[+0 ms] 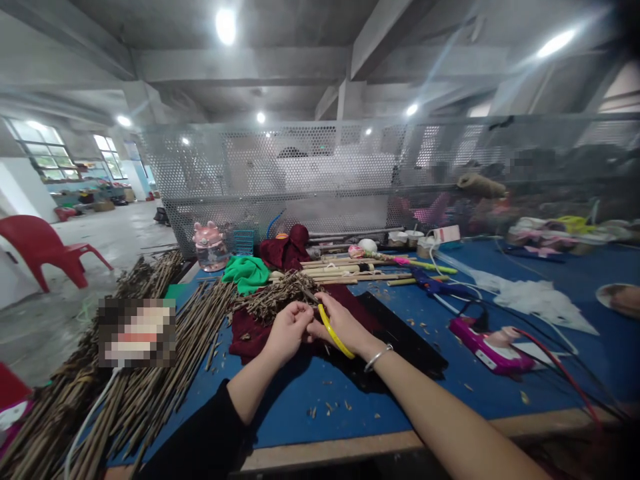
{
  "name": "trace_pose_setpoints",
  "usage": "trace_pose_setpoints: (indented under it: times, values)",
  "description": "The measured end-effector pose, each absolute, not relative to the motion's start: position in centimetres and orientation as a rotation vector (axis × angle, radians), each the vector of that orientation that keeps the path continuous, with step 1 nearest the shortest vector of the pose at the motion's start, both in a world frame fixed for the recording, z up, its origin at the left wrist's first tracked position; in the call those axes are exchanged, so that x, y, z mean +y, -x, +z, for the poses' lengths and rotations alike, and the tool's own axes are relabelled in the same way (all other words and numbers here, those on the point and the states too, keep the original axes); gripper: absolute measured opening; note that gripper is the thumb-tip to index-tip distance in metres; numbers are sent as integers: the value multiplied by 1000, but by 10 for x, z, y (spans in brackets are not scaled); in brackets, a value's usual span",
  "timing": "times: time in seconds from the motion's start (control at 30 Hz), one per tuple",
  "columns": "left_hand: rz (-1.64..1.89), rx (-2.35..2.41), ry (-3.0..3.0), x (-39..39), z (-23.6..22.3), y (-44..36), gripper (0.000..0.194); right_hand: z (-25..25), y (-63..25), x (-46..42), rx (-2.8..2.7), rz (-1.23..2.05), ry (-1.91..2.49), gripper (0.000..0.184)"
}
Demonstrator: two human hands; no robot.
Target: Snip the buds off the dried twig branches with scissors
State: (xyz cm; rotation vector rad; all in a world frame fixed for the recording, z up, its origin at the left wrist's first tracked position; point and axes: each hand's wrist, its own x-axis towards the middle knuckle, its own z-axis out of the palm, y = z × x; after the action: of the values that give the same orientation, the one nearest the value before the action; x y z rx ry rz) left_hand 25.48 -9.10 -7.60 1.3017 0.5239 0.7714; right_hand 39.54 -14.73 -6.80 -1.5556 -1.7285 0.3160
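Since the head view is my only window, I check it for trouble first: the right hand [347,327] grips yellow-handled scissors [329,328], and the left hand [290,330] has its fingertips bunched just beside them, so a careless squeeze could nick a finger. Whether those fingertips pinch anything, I cannot tell. The scissors are above a maroon cloth [253,347], next to a heap of brown twigs [277,293]; brittle-looking stems could snap and scatter like the pale chips [329,405] on the flat blue tabletop [295,427]. The twigs are short and crooked, the woody sticks [190,340] leftward long and straight. The cloth looks soft and rumpled.
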Motion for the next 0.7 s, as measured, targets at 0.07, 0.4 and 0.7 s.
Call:
trace_pose_setpoints:
  times: [0.07, 0.4, 0.7]
  values:
    - [777, 515, -1341, -91, -78, -255, 38, -71, -396, -146, -1743, 305, 1545, 68]
    - [827, 585, -1445, -92, -76, -253, 35, -69, -392, -149, -1762, 173, 1540, 66]
    - [840, 585, -1451, -94, -74, -252, 33, -70, -393, -149, -1694, 214, 1568, 54]
